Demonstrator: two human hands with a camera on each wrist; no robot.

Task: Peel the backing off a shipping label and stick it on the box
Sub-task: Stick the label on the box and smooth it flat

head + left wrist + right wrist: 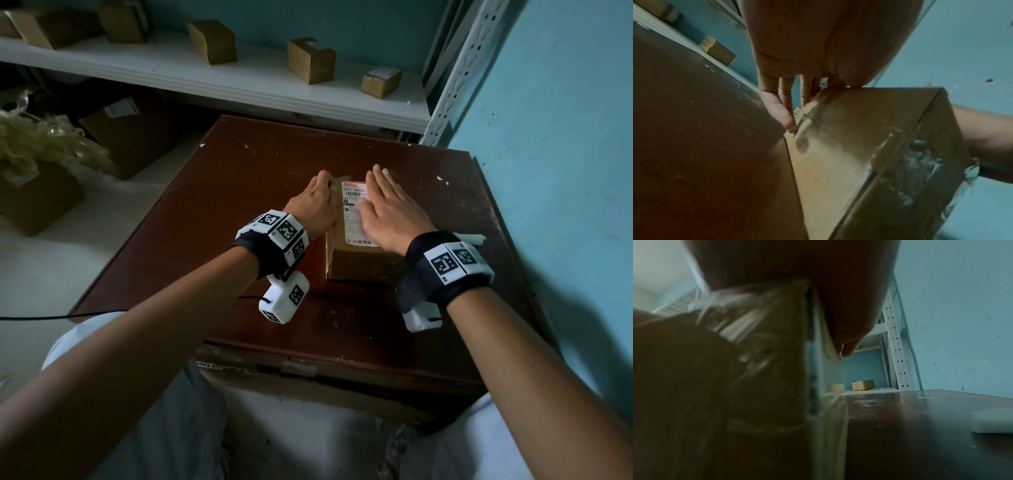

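Note:
A small taped cardboard box [352, 265] stands in the middle of the brown table [239, 192]. A white printed shipping label [352, 219] lies on its top face. My right hand [387, 209] lies flat on the label with straight fingers, covering its right part. My left hand [317, 202] rests against the box's left side. In the left wrist view its fingers [777, 107] run straight down along the box [859, 129]. In the right wrist view the palm [818, 288] sits on the box's [715, 386] top edge.
A white scrap of paper [474, 238] lies on the table right of the box, also in the right wrist view [992, 420]. A white shelf [239, 85] behind the table holds several small cartons. A teal wall [565, 137] stands close on the right. Larger boxes [133, 137] sit on the floor at left.

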